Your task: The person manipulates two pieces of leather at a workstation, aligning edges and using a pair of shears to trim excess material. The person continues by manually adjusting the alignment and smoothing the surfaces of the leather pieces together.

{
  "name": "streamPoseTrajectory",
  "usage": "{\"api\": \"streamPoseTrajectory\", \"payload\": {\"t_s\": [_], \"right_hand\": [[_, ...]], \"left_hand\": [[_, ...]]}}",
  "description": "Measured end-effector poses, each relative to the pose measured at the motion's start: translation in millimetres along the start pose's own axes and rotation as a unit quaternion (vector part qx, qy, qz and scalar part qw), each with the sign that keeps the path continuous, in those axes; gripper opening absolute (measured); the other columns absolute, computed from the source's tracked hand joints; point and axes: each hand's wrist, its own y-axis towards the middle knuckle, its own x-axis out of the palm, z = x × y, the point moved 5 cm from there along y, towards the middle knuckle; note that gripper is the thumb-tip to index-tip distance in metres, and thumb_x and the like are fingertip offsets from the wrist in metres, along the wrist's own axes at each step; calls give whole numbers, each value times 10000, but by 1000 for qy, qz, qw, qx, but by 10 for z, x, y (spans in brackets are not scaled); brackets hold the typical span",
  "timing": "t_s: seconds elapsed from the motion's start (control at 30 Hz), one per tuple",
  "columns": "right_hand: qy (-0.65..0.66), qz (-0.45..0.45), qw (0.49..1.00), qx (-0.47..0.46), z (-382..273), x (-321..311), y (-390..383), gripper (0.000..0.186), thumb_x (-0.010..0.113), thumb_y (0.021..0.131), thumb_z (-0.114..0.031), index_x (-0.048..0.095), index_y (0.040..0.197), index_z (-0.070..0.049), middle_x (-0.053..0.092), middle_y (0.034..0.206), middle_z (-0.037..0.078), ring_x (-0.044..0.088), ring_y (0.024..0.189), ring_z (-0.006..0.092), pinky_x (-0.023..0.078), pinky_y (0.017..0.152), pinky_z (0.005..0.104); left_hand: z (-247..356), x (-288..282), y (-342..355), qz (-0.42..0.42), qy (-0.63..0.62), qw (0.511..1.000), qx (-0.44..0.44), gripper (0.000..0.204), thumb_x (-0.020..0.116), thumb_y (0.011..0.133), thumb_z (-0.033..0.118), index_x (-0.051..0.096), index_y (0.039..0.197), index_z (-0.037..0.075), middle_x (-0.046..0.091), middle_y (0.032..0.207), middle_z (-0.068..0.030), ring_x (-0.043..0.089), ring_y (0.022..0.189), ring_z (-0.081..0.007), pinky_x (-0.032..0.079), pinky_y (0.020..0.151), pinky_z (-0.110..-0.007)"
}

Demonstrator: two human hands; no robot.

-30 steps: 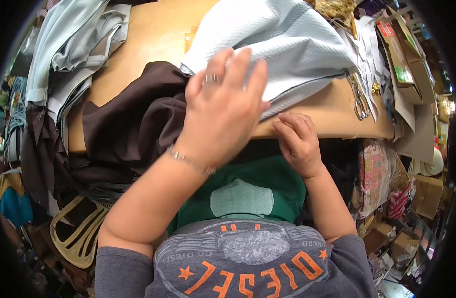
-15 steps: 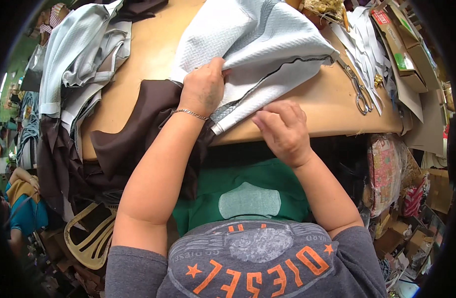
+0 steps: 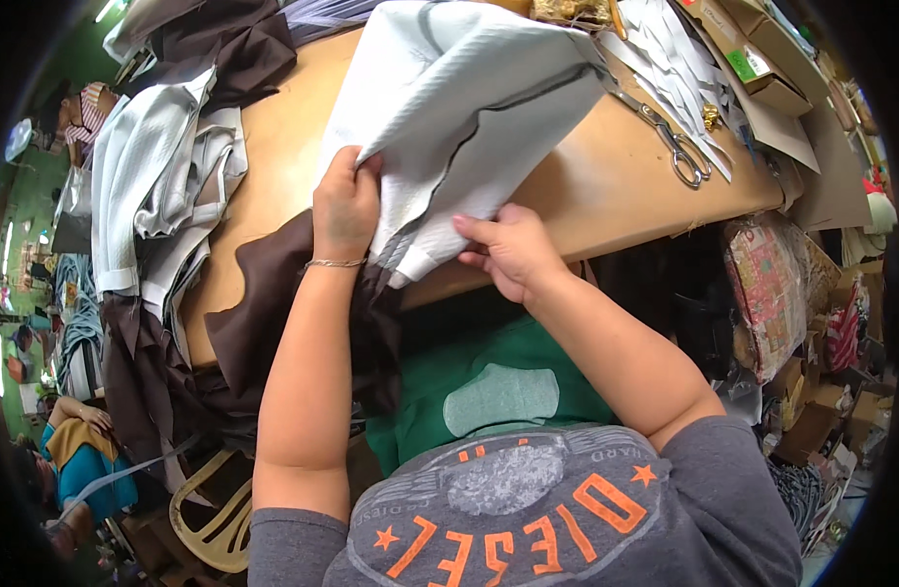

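A white textured cloth piece (image 3: 508, 88) with a dark seam line spreads over the table, its near end joined to or lying against dark brown fabric (image 3: 264, 284). My left hand (image 3: 347, 210) is closed on the cloth's left side, fingers partly hidden in its folds. At the cloth's near right edge, my right hand (image 3: 513, 249) pinches it between thumb and fingers. Metal scissors (image 3: 679, 152) lie to the right on the table, their blades pointing toward the far corner of the cloth.
The tan table (image 3: 606, 205) ends just in front of me. More white and brown garment pieces (image 3: 146, 186) hang over its left side. White strips (image 3: 665, 59) and cardboard boxes (image 3: 753, 49) stand at the far right. A plastic chair (image 3: 210, 519) is below left; other people sit at the left.
My right hand has moved left and taken hold of the cloth's near edge. My left hand, still gripping, appears lower and further left, as the whole view has shifted.
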Motion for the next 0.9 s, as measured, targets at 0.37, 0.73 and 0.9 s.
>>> {"api": "streamPoseTrajectory", "payload": {"t_s": [0.37,0.73,0.9], "right_hand": [[-415,158,828,-343,-261,-413,-613,366,645,710,-57,469,1030,-33,540,752,58,546,664,155,446,594,272],[-719,-83,516,-458,-69,190,-428,419,598,737,-280,510,1112,-115,487,1120,50,433,1105,233,333,934,387],[-742,-75,524,-412,-129,236,-302,522,602,728,-370,465,1170,-129,443,1179,73,392,1142,243,301,961,390]], "left_hand": [[597,-37,-176,12,164,965,206,277,681,682,128,564,931,97,558,877,-99,528,811,-274,440,683,-331],[174,172,-409,-178,232,950,111,327,556,803,302,544,1100,167,557,1087,12,460,1087,-185,246,947,-519],[84,224,-262,-144,174,971,76,270,628,755,239,554,993,137,567,1050,-20,504,1023,-219,267,932,-529]]}}
